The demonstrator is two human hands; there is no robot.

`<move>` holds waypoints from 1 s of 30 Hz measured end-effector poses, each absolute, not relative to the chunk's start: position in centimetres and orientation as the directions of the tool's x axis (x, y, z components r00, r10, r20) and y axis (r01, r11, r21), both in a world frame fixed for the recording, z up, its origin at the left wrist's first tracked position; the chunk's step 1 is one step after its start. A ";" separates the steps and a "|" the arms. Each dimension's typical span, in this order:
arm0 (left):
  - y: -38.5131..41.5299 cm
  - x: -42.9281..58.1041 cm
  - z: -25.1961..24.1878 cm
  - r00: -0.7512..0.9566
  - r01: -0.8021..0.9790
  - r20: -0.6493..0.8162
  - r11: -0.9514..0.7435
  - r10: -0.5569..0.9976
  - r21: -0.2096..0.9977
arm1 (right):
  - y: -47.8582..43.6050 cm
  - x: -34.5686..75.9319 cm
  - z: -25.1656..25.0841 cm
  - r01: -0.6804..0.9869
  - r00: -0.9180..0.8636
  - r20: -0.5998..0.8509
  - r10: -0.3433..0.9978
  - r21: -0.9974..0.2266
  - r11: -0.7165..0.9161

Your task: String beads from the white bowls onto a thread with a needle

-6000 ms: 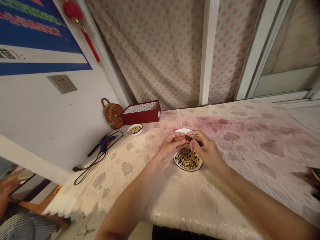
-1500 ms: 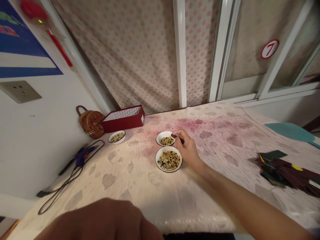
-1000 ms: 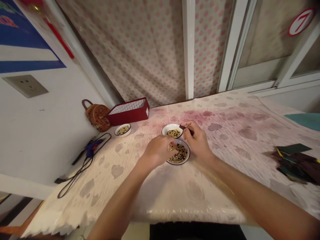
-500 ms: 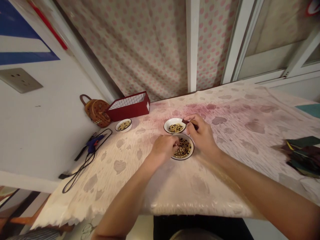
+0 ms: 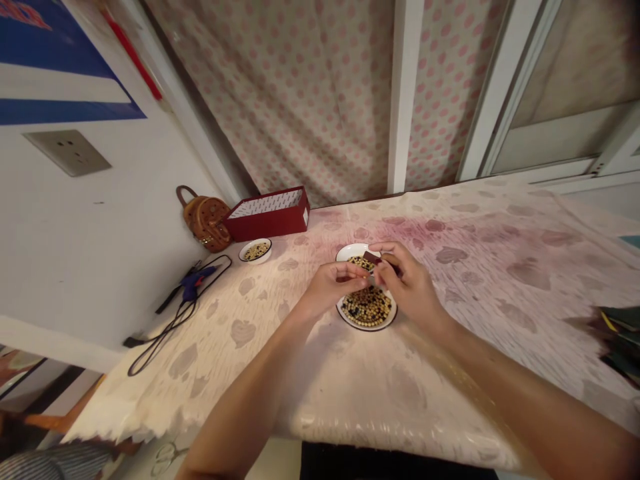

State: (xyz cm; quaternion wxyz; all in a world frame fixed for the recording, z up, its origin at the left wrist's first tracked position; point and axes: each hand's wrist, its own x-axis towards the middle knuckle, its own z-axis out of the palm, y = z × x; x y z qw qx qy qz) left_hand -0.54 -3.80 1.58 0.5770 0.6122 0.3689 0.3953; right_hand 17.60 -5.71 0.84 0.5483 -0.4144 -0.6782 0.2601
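My left hand (image 5: 333,287) is pinched closed over the near bowl; whatever lies between thumb and fingers is too small to make out. Close beside it, my right hand (image 5: 407,277) grips a small dark maroon piece (image 5: 371,257), perhaps cloth, with fingertips almost meeting the left ones. Below both hands stands a white dark-rimmed bowl (image 5: 369,327) full of small round yellow and black beads or beans (image 5: 365,311). Just behind it, partly covered by my hands, is a second white bowl (image 5: 347,251) with similar contents.
A third small bowl (image 5: 257,259) stands left, in front of a dark red open box (image 5: 270,220) and a brown mini backpack (image 5: 207,223). A blue glue gun (image 5: 194,283) with its cord lies by the wall. Dark green cloth pieces (image 5: 623,327) lie far right.
My left hand has lifted out of the near bowl and moved up and right to the maroon piece in my right hand. The view has shifted slightly.
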 end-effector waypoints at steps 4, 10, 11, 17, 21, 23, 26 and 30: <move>-3.5 -0.7 1.6 0.408 -0.090 0.020 0.019 0.913 0.996 | -5.9 17.5 1.0 0.294 -0.120 0.515 0.849 -0.798 0.526; -3.5 -0.7 1.6 0.383 -0.177 0.002 0.071 0.924 0.982 | -5.8 17.5 0.8 0.349 -0.170 0.510 0.843 -0.769 0.535; -3.5 -0.7 1.7 0.384 -0.185 0.004 0.073 0.923 0.980 | -5.8 17.5 0.8 0.355 -0.174 0.512 0.841 -0.764 0.539; -3.4 -0.7 1.7 0.365 -0.231 0.000 0.090 0.931 0.969 | -5.9 17.5 0.9 0.369 -0.185 0.513 0.838 -0.754 0.543; -3.3 -0.7 1.5 0.332 -0.228 0.003 0.077 0.943 0.971 | -5.9 17.5 1.1 0.363 -0.172 0.534 0.828 -0.747 0.557; -3.3 -0.7 1.5 0.331 -0.210 0.006 0.067 0.944 0.975 | -6.0 17.5 1.2 0.367 -0.176 0.535 0.827 -0.743 0.559; -3.2 -0.9 1.3 0.344 -0.184 0.017 0.049 0.939 0.982 | -6.0 17.5 1.1 0.384 -0.188 0.526 0.829 -0.738 0.555; -2.1 -0.7 0.8 0.268 -0.138 0.091 -0.056 0.959 0.989 | -5.8 17.5 0.8 0.411 -0.126 0.523 0.843 -0.746 0.524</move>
